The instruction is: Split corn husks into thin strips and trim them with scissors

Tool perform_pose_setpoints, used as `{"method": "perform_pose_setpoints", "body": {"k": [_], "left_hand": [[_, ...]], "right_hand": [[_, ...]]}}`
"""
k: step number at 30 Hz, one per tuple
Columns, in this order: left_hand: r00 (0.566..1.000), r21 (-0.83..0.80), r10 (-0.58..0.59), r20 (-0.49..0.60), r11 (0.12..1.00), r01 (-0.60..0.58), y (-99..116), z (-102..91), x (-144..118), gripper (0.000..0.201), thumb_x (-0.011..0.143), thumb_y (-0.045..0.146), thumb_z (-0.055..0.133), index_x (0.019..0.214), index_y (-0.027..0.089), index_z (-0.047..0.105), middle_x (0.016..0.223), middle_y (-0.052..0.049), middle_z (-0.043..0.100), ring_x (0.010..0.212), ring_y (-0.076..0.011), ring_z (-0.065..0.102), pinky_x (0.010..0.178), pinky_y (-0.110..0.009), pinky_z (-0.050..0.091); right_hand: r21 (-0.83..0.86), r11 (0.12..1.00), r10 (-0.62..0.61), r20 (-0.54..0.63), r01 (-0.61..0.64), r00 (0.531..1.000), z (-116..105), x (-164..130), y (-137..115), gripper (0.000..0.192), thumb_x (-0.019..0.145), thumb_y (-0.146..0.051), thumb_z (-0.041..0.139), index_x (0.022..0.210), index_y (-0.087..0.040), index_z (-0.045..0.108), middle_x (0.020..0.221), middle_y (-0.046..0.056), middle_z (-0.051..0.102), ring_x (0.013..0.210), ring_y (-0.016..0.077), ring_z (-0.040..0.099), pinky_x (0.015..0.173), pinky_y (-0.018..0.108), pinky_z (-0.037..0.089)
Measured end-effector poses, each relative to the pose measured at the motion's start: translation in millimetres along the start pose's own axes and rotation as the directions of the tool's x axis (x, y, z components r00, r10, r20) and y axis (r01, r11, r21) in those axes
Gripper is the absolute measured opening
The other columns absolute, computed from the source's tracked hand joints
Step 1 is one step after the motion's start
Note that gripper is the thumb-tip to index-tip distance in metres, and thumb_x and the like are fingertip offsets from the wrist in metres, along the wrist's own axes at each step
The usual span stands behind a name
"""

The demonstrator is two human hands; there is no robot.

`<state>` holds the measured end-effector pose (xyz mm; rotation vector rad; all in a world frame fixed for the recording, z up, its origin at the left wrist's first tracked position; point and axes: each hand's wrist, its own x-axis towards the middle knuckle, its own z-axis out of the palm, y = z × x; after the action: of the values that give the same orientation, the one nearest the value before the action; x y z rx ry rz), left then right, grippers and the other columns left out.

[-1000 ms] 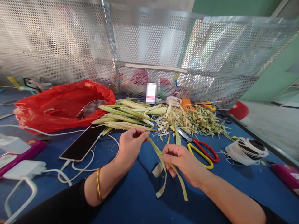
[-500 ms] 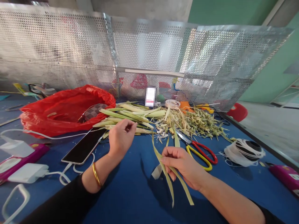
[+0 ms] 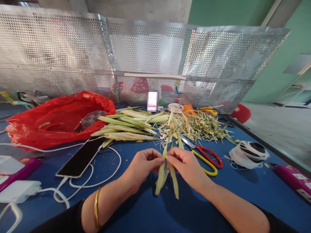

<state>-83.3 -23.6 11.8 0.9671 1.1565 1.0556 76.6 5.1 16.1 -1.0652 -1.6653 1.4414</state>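
Both hands clamped, thumb to fingers: left hand (image 3: pixel 143 165) and right hand (image 3: pixel 188 164) pinch pale green leaf strips (image 3: pixel 159 181) over the blue table (image 3: pixel 136 213), near scissors (image 3: pixel 193 145). Red plastic bag (image 3: pixel 31 137) gapes at left, checkered item (image 3: pixel 91 120) in its mouth. Forearms angle inward, fingertips close together; gold bangle (image 3: pixel 96 207) at left wrist.

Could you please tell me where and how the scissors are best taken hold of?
Probably by the red handle and yellow handle, coming from the near right: the scissors lie with both handles spread towards that side, while the blades point away towards the plant scraps. The right hand, nearest, would first need to release the husk strip.
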Motion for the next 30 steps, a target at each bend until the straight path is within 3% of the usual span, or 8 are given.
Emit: {"method": "perform_pose_setpoints", "body": {"k": [7,11,17,21,30], "left_hand": [[0.997,-0.061,-0.071,0.043,0.995,0.073,-1.2,-3.0,1.8,0.031,0.066,0.041,0.073,0.068,0.016,0.056,0.062,0.002,0.057,0.057,-0.0095,0.055,0.056,-0.022,0.047],[0.997,-0.064,-0.07,0.027,0.995,0.072,-1.0,-1.5,2.7,0.033,0.068,0.045,0.071,0.073,0.016,0.057,0.071,-0.001,0.061,0.067,-0.0123,0.059,0.06,-0.024,0.049],[0.997,-0.039,-0.046,0.063,0.998,0.048,-7.8,-0.5,5.0,0.029,0.065,0.034,0.076,0.07,0.017,0.054,0.066,-0.002,0.065,0.065,-0.0139,0.062,0.063,-0.025,0.049],[0.996,-0.102,-0.028,0.086,0.994,0.036,-8.1,-1.5,4.4,0.028,0.064,0.033,0.076,0.071,0.017,0.054,0.066,-0.002,0.064,0.063,-0.0157,0.064,0.063,-0.028,0.049],[0.995,-0.085,-0.021,-0.099,0.996,0.013,6.3,-1.7,0.7,0.023,0.064,0.025,0.074,0.065,0.016,0.053,0.057,0.004,0.054,0.053,-0.0087,0.051,0.053,-0.021,0.042]], "right_hand": [[-0.037,0.999,0.022,0.063,-0.02,0.998,-0.2,0.9,2.3,0.022,0.084,-0.033,0.057,0.067,-0.019,0.053,0.052,-0.004,0.053,0.048,0.0113,0.051,0.051,0.024,0.038],[0.001,1.0,0.024,0.059,-0.024,0.998,-1.4,1.3,1.8,0.022,0.084,-0.035,0.056,0.07,-0.019,0.053,0.057,-0.003,0.056,0.051,0.0128,0.055,0.054,0.026,0.042],[-0.054,0.998,0.026,0.037,-0.024,0.999,-0.5,0.7,2.3,0.024,0.083,-0.038,0.058,0.069,-0.019,0.054,0.054,-0.004,0.054,0.051,0.0124,0.053,0.052,0.025,0.041],[0.013,0.998,0.066,0.065,-0.067,0.996,-1.0,0.4,0.7,0.022,0.082,-0.037,0.059,0.071,-0.018,0.054,0.056,-0.003,0.056,0.051,0.0118,0.054,0.052,0.025,0.043],[0.217,0.967,0.099,0.148,-0.13,0.984,-6.5,-3.3,-5.5,0.022,0.081,-0.033,0.06,0.068,-0.016,0.054,0.053,-0.003,0.056,0.045,0.0091,0.051,0.05,0.023,0.044]]}}
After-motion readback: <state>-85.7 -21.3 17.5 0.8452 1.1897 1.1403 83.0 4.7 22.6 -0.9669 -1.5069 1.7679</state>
